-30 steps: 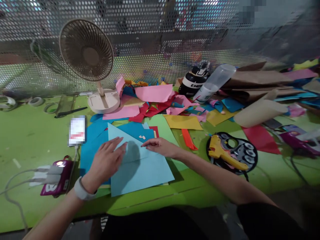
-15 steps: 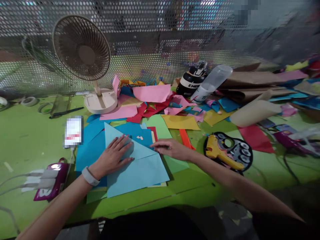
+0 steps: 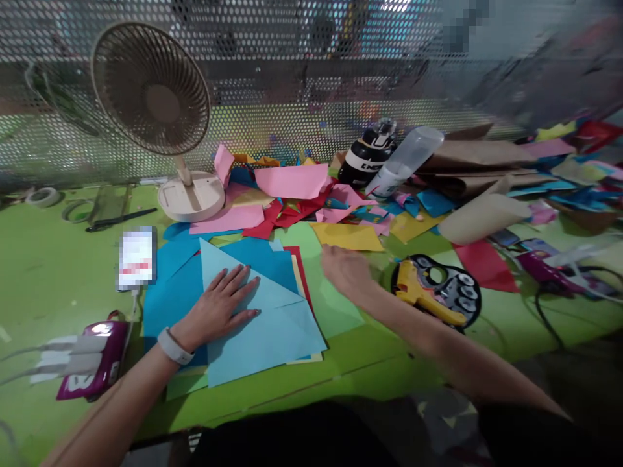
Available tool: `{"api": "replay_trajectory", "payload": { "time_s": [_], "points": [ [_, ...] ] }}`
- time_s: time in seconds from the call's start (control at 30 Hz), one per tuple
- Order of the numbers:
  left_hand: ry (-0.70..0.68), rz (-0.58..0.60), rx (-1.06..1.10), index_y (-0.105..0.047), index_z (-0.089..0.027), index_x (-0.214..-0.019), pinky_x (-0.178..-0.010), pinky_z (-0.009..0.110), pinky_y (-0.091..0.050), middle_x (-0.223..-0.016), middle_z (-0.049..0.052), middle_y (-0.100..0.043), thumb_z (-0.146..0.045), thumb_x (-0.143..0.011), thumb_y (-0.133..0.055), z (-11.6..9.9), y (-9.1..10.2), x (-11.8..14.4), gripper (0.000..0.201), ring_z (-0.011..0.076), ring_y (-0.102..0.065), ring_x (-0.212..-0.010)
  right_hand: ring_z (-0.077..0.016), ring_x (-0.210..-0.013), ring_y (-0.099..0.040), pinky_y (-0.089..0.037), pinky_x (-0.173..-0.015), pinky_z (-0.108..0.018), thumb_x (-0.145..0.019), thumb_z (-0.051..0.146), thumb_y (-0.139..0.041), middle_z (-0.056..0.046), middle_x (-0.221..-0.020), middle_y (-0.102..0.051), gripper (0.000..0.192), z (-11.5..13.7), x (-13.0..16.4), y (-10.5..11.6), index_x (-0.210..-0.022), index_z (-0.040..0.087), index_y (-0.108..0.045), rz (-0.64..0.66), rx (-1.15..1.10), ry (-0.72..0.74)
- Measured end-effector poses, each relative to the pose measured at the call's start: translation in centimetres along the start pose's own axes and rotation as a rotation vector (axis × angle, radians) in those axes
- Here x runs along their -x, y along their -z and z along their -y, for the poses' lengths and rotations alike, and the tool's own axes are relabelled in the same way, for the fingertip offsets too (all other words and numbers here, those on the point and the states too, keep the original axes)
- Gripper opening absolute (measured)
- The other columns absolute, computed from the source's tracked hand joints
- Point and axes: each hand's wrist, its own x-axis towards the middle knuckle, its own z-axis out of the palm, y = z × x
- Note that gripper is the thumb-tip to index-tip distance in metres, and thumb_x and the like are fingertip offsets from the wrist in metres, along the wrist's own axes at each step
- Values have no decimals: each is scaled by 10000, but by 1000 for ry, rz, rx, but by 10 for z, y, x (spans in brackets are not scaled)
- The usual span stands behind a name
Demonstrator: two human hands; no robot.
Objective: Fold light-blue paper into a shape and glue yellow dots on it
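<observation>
Since half a second ago the right hand (image 3: 346, 271) has lifted off the light blue paper (image 3: 265, 321) and drifted right toward the yellow glue gun (image 3: 424, 297), fingers loosely spread, holding nothing. At centre-left the left hand (image 3: 221, 307) stays flat on the folded triangle, fingers apart, pinning the crease. Left to right, the green bench (image 3: 53, 272) carries a fan (image 3: 156, 110), coloured scraps and brown rolls before perforated metal mesh.

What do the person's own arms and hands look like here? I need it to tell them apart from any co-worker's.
Both forearms are bare, with no sleeves or gloves in view. The left hand has a pale, whitish band around its wrist, shaped like a watch or fitness strap. Its nails look painted a dark reddish tone. The right hand is blurred; no ring, band or marking can be made out on it.
</observation>
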Motion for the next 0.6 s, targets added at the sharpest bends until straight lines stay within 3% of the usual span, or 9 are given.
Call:
{"api": "replay_trajectory", "payload": {
  "time_s": [0.03, 0.07, 0.17, 0.23, 0.33, 0.47, 0.6],
  "points": [
    [-3, -3, 12, -247, -249, -1521, -1189, 477, -183, -1596, 92, -223, -580, -954, -364, 0, 1, 0, 666, 267, -174, -1471, -310, -811, -659, -454, -646, -375, -948, 127, -309, -234, -891, -673, 334, -13, 8, 1, -1043, 30, -614, -19, 24, -24],
    [-3, -8, 24, -247, -251, -1520, -1191, 477, -178, -1592, 89, -239, -575, -956, -365, 1, 1, 0, 662, 262, -184, -1470, -300, -843, -655, -469, -689, -385, -937, 134, -347, -211, -913, -676, 309, -23, 16, 1, -1048, 58, -626, -52, 32, 62],
    [12, -31, 48, -236, -269, -1522, -1196, 481, -168, -1584, 68, -273, -553, -966, -365, 2, 2, -1, 638, 248, -200, -1468, -258, -1047, -618, -500, -863, -389, -916, 190, -465, -151, -1159, -650, 329, -35, 35, 0, -1217, 143, -590, -63, -137, 571],
    [20, -26, 51, -240, -275, -1521, -1196, 484, -173, -1586, 60, -269, -551, -965, -369, 2, 3, -2, 634, 249, -191, -1471, -249, -1234, -523, -474, -979, -403, -914, 216, -500, -138, -1348, -556, 415, -31, 40, -3, -1325, 165, -526, -78, -271, 816],
    [18, -3, 45, -273, -278, -1510, -1191, 495, -178, -1585, 59, -269, -566, -958, -372, 1, 5, -4, 630, 259, -180, -1472, -255, -1380, -377, -420, -1063, -452, -925, 207, -499, -139, -1459, -454, 453, -25, 41, -7, -1377, 177, -492, -122, -373, 903],
    [23, 18, 32, -331, -288, -1489, -1188, 501, -179, -1581, 57, -278, -557, -966, -355, 0, 5, -5, 588, 264, -188, -1470, -224, -1413, -331, -399, -1082, -456, -933, 165, -474, -100, -1487, -434, 432, -22, 36, -9, -1350, 255, -535, -107, -449, 940],
    [20, 3, 12, -325, -285, -1493, -1194, 482, -165, -1586, 59, -269, -551, -969, -351, 1, 2, -5, 588, 255, -184, -1472, -226, -1457, -229, -303, -1145, -481, -914, 146, -458, -89, -1518, -393, 471, -14, 32, -12, -1378, 209, -510, -66, -416, 1031]
  ]
}}
